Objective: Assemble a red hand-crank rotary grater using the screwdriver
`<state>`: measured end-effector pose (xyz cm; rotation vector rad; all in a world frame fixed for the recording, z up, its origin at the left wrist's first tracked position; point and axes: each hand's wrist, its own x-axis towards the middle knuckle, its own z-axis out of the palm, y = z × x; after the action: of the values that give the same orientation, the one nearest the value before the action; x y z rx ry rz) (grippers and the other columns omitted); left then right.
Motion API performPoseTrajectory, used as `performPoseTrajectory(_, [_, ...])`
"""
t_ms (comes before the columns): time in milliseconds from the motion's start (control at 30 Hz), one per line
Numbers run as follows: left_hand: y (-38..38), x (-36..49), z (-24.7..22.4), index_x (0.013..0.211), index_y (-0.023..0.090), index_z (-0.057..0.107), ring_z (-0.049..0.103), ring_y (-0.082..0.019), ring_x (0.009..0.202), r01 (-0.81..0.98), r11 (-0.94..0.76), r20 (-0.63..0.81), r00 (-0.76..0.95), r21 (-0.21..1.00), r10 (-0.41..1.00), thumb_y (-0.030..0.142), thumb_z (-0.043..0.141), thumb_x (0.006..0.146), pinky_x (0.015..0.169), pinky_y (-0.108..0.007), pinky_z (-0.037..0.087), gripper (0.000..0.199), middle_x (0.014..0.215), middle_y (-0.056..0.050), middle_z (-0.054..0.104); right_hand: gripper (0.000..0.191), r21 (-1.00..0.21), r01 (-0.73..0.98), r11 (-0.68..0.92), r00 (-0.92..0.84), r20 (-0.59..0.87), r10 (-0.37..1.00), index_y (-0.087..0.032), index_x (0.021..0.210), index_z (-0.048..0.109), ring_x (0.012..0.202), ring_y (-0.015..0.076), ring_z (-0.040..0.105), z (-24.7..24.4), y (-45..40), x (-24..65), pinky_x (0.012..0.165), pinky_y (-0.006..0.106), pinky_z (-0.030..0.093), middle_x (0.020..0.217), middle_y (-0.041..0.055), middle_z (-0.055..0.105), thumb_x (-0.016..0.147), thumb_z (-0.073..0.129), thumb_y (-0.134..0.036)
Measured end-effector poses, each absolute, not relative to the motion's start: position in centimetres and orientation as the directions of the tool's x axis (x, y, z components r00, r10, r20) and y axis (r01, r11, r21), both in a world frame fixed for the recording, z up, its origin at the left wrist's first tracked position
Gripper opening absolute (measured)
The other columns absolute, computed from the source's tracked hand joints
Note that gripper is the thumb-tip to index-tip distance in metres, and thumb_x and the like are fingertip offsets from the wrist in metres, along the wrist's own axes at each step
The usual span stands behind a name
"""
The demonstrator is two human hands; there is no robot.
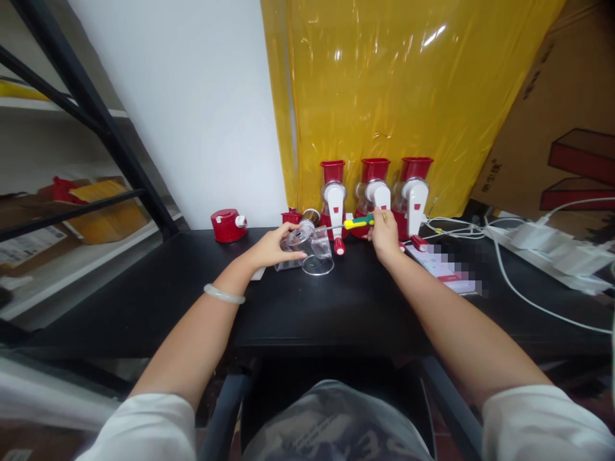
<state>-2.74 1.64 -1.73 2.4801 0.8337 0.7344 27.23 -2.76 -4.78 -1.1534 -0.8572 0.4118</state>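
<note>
Fingers of the left hand [278,248] curve partly open around one clear plastic grater body [321,244] above the black tabletop [307,314], while the right hand [384,234] closes on one yellow-and-green screwdriver [356,223], its shaft reaching the body. Three red-and-white rotary graters [334,195] stand just behind; the tabletop stretches from the hands toward its near edge.

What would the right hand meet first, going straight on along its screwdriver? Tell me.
The clear plastic part in the left hand. The screwdriver in the right hand points at it, its tip at or near it; depth is unclear, so contact can't be confirmed.
</note>
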Motion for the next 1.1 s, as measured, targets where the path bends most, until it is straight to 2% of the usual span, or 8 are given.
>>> performPoseTrajectory(167, [1.6, -2.8, -1.8, 0.135, 0.024, 0.048, 0.066, -0.03, 0.107, 0.429, -0.733, 0.349, 0.677, 0.528, 0.648, 0.051, 0.079, 0.071, 0.094, -0.048, 0.049, 0.076, 0.119, -0.012, 0.067, 0.042, -0.919, 0.131, 0.371, 0.626, 0.367, 0.688, -0.025, 0.086, 0.05, 0.04, 0.0117, 0.043, -4.9, -2.7, 27.3, 0.043, 0.029, 0.046, 0.055, -0.0071, 0.043, 0.087, 0.043, -0.066])
performPoseTrajectory(400, [1.7, -2.8, -1.8, 0.136, 0.024, 0.048, 0.064, -0.03, 0.11, 0.44, -0.731, 0.348, 0.673, 0.521, 0.653, 0.051, 0.079, 0.07, 0.097, -0.048, 0.048, 0.077, 0.122, -0.011, 0.066, 0.018, -0.923, 0.023, 0.383, 0.619, 0.314, 0.72, -0.023, 0.087, 0.052, 0.044, 0.0101, 0.052, -4.2, -3.3, 26.8, 0.042, 0.023, 0.047, 0.066, -0.0044, 0.055, 0.086, 0.04, -0.036])
performPoseTrajectory(567, [1.7, -2.7, -1.8, 0.135, 0.024, 0.048, 0.065, -0.03, 0.109, 0.429, -0.733, 0.347, 0.678, 0.528, 0.648, 0.049, 0.079, 0.071, 0.097, -0.048, 0.048, 0.075, 0.122, -0.012, 0.066, 0.015, -0.927, 0.049, 0.371, 0.633, 0.316, 0.706, -0.021, 0.086, 0.054, 0.043, 0.0095, 0.051, -4.0, -3.4, 26.8, 0.041, 0.022, 0.044, 0.064, -0.0045, 0.054, 0.083, 0.041, -0.026])
performPoseTrajectory(733, [1.6, -2.7, -1.7, 0.135, 0.024, 0.048, 0.065, -0.03, 0.107, 0.432, -0.725, 0.343, 0.674, 0.536, 0.654, 0.048, 0.079, 0.071, 0.095, -0.047, 0.049, 0.075, 0.121, -0.011, 0.067, 0.011, -0.931, 0.064, 0.36, 0.638, 0.316, 0.702, -0.023, 0.085, 0.052, 0.043, 0.0103, 0.048, -3.9, -3.4, 26.7, 0.042, 0.024, 0.045, 0.058, -0.0069, 0.048, 0.085, 0.048, -0.033])
performPoseTrajectory(867, [1.5, -2.7, -1.6, 0.135, 0.024, 0.048, 0.066, -0.03, 0.106, 0.432, -0.728, 0.341, 0.677, 0.533, 0.652, 0.049, 0.079, 0.071, 0.094, -0.048, 0.049, 0.075, 0.118, -0.012, 0.067, 0.021, -0.933, 0.097, 0.346, 0.635, 0.326, 0.701, -0.025, 0.084, 0.049, 0.039, 0.011, 0.042, -4.1, -3.2, 26.8, 0.044, 0.028, 0.048, 0.051, -0.0093, 0.042, 0.087, 0.051, -0.046])
performPoseTrajectory(1000, [1.6, -2.7, -1.7, 0.135, 0.025, 0.048, 0.066, -0.03, 0.105, 0.428, -0.735, 0.353, 0.677, 0.526, 0.646, 0.049, 0.079, 0.071, 0.094, -0.048, 0.049, 0.075, 0.117, -0.011, 0.067, 0.032, -0.934, 0.103, 0.343, 0.631, 0.328, 0.703, -0.025, 0.083, 0.048, 0.04, 0.0111, 0.043, -4.3, -3.1, 26.9, 0.044, 0.029, 0.048, 0.054, -0.0081, 0.044, 0.086, 0.05, -0.056])
performPoseTrajectory(1100, [1.6, -2.7, -1.8, 0.134, 0.024, 0.049, 0.066, -0.03, 0.105, 0.43, -0.739, 0.358, 0.676, 0.519, 0.644, 0.05, 0.079, 0.071, 0.094, -0.048, 0.049, 0.075, 0.119, -0.011, 0.067, 0.029, -0.936, 0.079, 0.343, 0.631, 0.313, 0.709, -0.024, 0.085, 0.049, 0.043, 0.0122, 0.049, -4.2, -3.2, 26.9, 0.043, 0.028, 0.047, 0.059, -0.0051, 0.05, 0.089, 0.043, -0.053])
